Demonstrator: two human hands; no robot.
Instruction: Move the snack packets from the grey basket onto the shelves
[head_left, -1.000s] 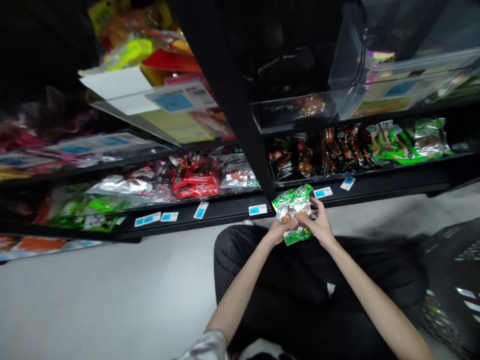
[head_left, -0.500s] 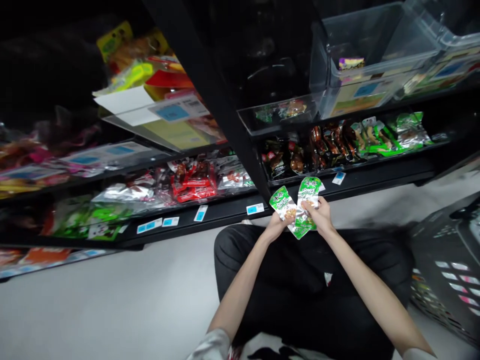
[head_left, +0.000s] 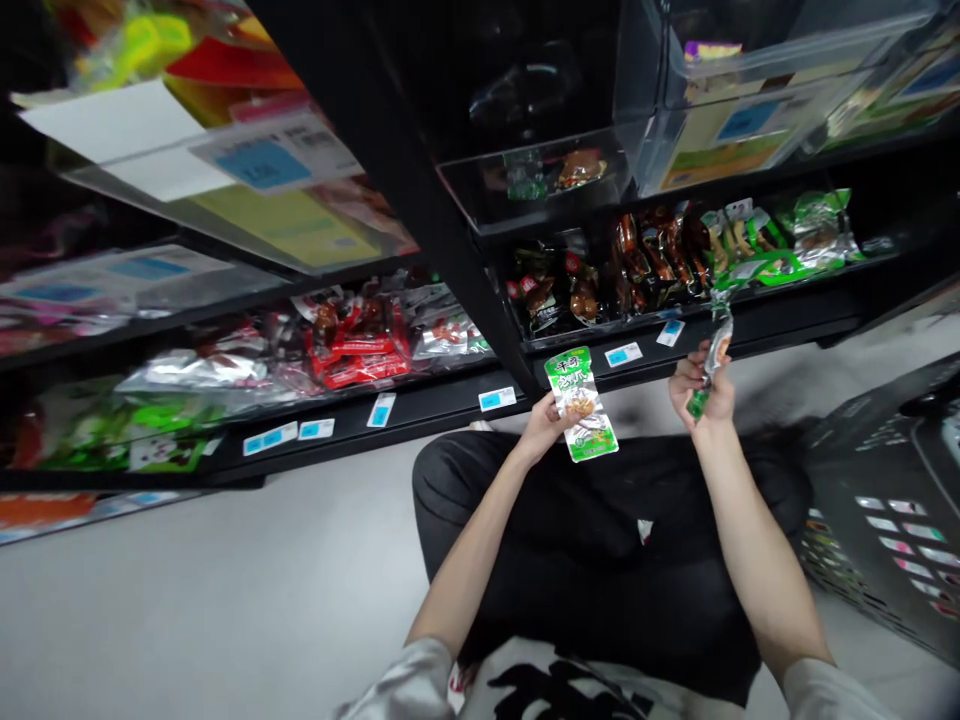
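My left hand (head_left: 545,428) pinches a green and silver snack packet (head_left: 581,403) by its left edge, its printed front facing up above my lap. Off to the right, my right hand (head_left: 703,392) is closed on a second green and silver snack packet (head_left: 721,345), seen nearly edge-on. The top of that packet reaches the front of the bottom shelf. Just behind it stand green and silver packets (head_left: 821,240) and dark brown vacuum-packed snacks (head_left: 660,255).
A grey slotted basket (head_left: 885,480) stands on the floor at my right. Red packets (head_left: 360,345) fill the shelf section left of the black upright (head_left: 420,180). Price labels (head_left: 496,399) line the shelf's front edge. A clear bin (head_left: 780,110) sits higher up.
The two packets, held together before, are now apart. My right hand has moved right toward the shelf with one, while the left keeps the other. The view has shifted slightly.
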